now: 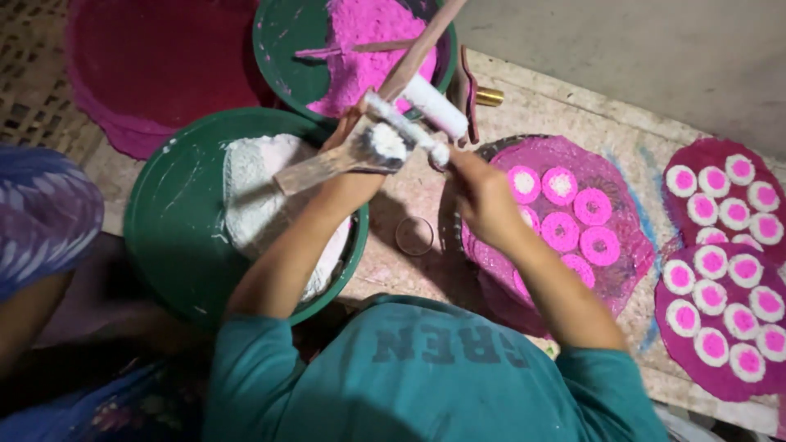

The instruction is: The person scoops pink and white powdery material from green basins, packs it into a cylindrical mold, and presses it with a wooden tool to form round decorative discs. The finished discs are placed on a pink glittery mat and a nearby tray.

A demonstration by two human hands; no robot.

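My left hand [342,135] grips a flat wooden spatula [315,170] whose tip carries a lump of white paste [386,141]. My right hand [481,195] holds a thin stick coated in white paste [407,128], which meets the spatula's tip. Both hands are raised between a green basin [168,213] of white paste [258,196] and a second green basin [278,37] of pink paste [368,41]. A long wooden stick [422,45] with a white-coated end slants up behind the hands; I cannot tell which hand holds it.
A pink round sheet [622,254] to the right carries several pink-and-white rings. Two more sheets [679,360] at far right hold several white discs with pink centres. A small ring [414,236] lies on the floor. Another person's purple patterned clothing [41,213] is at left. A maroon sheet [155,65] lies top left.
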